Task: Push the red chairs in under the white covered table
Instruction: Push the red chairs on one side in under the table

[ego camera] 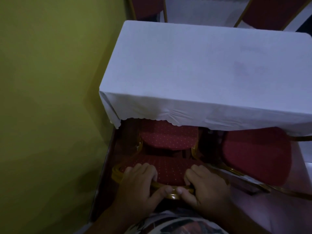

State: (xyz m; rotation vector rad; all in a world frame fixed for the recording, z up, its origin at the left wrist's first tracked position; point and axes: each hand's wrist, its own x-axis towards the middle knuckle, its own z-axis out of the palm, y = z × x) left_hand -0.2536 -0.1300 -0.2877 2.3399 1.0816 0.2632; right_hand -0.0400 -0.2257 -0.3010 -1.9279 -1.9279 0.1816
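Observation:
A red dotted chair with a gold frame stands right below me, its seat partly under the hanging edge of the white cloth on the table. My left hand and my right hand both grip the top of its backrest, thumbs meeting on the gold rail. A second red chair stands to the right, angled, its seat front just under the cloth edge.
A yellow-green wall runs close along the left of the table and chair. Two more red chairs stand beyond the table's far side. Pale floor shows at the right.

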